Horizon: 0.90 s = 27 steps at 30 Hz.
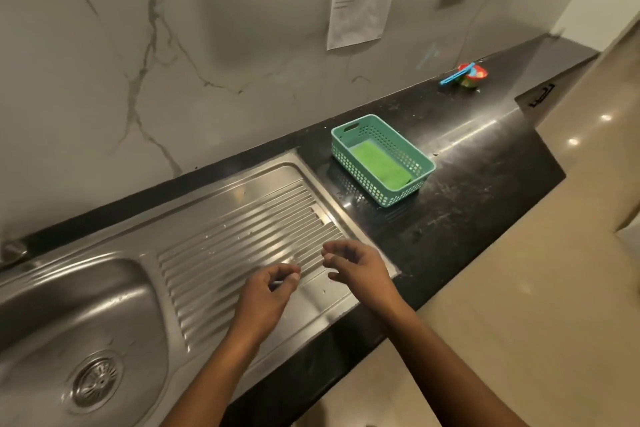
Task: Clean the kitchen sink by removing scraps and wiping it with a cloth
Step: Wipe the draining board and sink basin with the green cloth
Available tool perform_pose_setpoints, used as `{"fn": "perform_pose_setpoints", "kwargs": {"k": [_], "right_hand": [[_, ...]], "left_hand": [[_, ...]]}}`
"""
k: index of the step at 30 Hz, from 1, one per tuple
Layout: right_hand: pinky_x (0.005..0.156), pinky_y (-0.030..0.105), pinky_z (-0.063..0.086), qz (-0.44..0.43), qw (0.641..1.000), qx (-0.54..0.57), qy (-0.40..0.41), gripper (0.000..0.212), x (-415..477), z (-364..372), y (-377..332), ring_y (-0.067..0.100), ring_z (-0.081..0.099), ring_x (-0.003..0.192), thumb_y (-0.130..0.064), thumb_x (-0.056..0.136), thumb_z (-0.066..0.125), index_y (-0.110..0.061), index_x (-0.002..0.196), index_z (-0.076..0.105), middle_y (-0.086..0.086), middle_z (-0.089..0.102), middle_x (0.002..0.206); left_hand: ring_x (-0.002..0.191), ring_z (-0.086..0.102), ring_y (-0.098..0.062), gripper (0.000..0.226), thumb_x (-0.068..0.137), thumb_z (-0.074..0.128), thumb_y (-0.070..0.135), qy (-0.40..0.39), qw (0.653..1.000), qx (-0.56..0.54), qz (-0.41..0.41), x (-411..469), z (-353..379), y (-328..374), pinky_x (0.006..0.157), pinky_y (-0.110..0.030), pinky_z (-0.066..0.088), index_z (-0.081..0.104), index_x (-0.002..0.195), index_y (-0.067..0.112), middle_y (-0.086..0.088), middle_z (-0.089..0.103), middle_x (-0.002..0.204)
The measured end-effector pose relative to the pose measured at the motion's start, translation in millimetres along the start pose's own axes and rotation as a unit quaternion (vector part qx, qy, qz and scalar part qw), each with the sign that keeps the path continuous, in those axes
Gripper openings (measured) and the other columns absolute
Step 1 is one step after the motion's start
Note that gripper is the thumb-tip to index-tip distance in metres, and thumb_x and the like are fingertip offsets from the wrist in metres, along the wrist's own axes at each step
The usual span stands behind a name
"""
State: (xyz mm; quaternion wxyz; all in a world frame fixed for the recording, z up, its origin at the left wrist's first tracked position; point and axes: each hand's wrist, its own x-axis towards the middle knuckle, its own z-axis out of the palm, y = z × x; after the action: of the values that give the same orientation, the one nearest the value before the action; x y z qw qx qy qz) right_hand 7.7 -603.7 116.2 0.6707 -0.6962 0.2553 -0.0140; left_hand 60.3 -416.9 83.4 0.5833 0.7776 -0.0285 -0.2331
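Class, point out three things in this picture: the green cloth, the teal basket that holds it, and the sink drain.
green cloth (379, 165), head view, middle of its top face.
teal basket (360, 170), head view, perforated near side wall.
sink drain (97, 381), head view, centre of the metal strainer.

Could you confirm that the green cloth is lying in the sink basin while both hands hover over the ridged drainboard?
Not quite: the head view shows the green cloth lying in the teal basket on the countertop, not in the sink basin. Both hands, left and right, do hover over the drainboard.
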Motion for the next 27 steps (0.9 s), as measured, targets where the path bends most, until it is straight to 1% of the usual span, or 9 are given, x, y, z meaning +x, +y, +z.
{"fn": "perform_pose_setpoints", "kwargs": {"k": [3, 9, 13, 16, 19, 21, 23, 25, 27], "right_hand": [[0.093, 0.045, 0.061, -0.013, 1.000, -0.006, 0.011, 0.020, 23.3, -21.7, -17.5, 0.035, 0.071, 0.109, -0.005, 0.099, 0.066, -0.006, 0.118, 0.073, 0.019, 0.074, 0.115], [0.093, 0.041, 0.062, -0.049, 0.997, -0.039, 0.047, 0.017, 113.0, -85.3, -54.2, 0.024, 0.073, 0.098, -0.010, 0.098, 0.067, -0.015, 0.111, 0.076, 0.007, 0.078, 0.105], [0.098, 0.036, 0.057, -0.075, 0.980, -0.169, 0.079, 0.026, 194.7, -120.9, -67.3, 0.018, 0.069, 0.107, -0.008, 0.098, 0.063, -0.012, 0.121, 0.074, 0.006, 0.075, 0.119], [0.091, 0.029, 0.052, -0.060, 0.951, -0.293, 0.076, 0.040, 241.0, -137.8, -64.2, 0.024, 0.067, 0.116, -0.003, 0.094, 0.058, -0.008, 0.132, 0.068, 0.011, 0.070, 0.134], [0.095, 0.034, 0.052, -0.024, 0.911, -0.409, 0.040, 0.044, 273.0, -147.4, -59.4, 0.033, 0.064, 0.123, -0.001, 0.091, 0.060, -0.001, 0.135, 0.062, 0.018, 0.065, 0.138], [0.093, 0.039, 0.055, -0.008, 0.872, -0.490, 0.012, 0.037, 285.2, -150.7, -55.0, 0.036, 0.066, 0.116, -0.005, 0.092, 0.062, 0.003, 0.129, 0.063, 0.021, 0.067, 0.130], [0.081, 0.037, 0.055, -0.003, 0.836, -0.549, -0.014, 0.026, 290.7, -151.3, -52.9, 0.035, 0.066, 0.101, -0.011, 0.093, 0.067, 0.001, 0.116, 0.064, 0.020, 0.069, 0.119], [0.070, 0.033, 0.048, -0.003, 0.823, -0.567, -0.019, 0.022, 295.1, -151.5, -50.7, 0.030, 0.059, 0.088, -0.017, 0.091, 0.075, -0.005, 0.100, 0.060, 0.015, 0.068, 0.105], [0.059, 0.028, 0.043, -0.009, 0.832, -0.554, -0.004, 0.032, 298.8, -152.3, -48.0, 0.026, 0.056, 0.081, -0.020, 0.087, 0.082, -0.009, 0.085, 0.052, 0.008, 0.061, 0.088]], "left_hand": [[0.109, 0.073, -0.018, 0.016, 0.101, 0.068, 0.021, -0.009, 1.000, 0.005, 0.004, 11.6, 14.1, 9.7, 0.102, -0.052, 0.058, 0.078, 0.112, 0.029, 0.004, 0.079, 0.110], [0.109, 0.073, -0.018, 0.018, 0.100, 0.069, 0.020, 0.019, 1.000, -0.008, 0.018, 28.7, 39.8, 22.2, 0.103, -0.052, 0.057, 0.078, 0.105, 0.036, 0.004, 0.080, 0.110], [0.109, 0.073, -0.018, 0.019, 0.101, 0.069, 0.021, 0.071, 0.997, -0.028, 0.015, 32.2, 60.1, 28.8, 0.103, -0.053, 0.057, 0.079, 0.105, 0.036, 0.005, 0.080, 0.110], [0.108, 0.074, -0.018, 0.020, 0.101, 0.069, 0.020, 0.105, 0.994, -0.033, 0.013, 32.8, 74.4, 31.9, 0.102, -0.052, 0.058, 0.078, 0.104, 0.038, 0.006, 0.079, 0.113], [0.105, 0.076, -0.017, 0.019, 0.100, 0.070, 0.020, 0.145, 0.989, -0.041, -0.009, 31.4, 82.9, 30.7, 0.101, -0.052, 0.059, 0.079, 0.100, 0.036, 0.008, 0.080, 0.111], [0.102, 0.077, -0.016, 0.016, 0.099, 0.071, 0.021, 0.167, 0.984, -0.045, -0.032, 28.1, 84.3, 27.0, 0.098, -0.051, 0.060, 0.080, 0.100, 0.035, 0.010, 0.081, 0.104], [0.098, 0.078, -0.014, 0.015, 0.098, 0.072, 0.021, 0.187, 0.980, -0.044, -0.048, 25.1, 84.9, 22.6, 0.096, -0.050, 0.061, 0.081, 0.098, 0.034, 0.013, 0.082, 0.100], [0.095, 0.078, -0.012, 0.017, 0.099, 0.072, 0.020, 0.199, 0.978, -0.042, -0.057, 22.7, 84.8, 19.8, 0.094, -0.049, 0.062, 0.081, 0.098, 0.034, 0.015, 0.082, 0.099], [0.094, 0.078, -0.012, 0.017, 0.099, 0.071, 0.020, 0.207, 0.976, -0.038, -0.059, 21.8, 83.7, 18.2, 0.092, -0.047, 0.063, 0.080, 0.098, 0.035, 0.015, 0.081, 0.099]]}}
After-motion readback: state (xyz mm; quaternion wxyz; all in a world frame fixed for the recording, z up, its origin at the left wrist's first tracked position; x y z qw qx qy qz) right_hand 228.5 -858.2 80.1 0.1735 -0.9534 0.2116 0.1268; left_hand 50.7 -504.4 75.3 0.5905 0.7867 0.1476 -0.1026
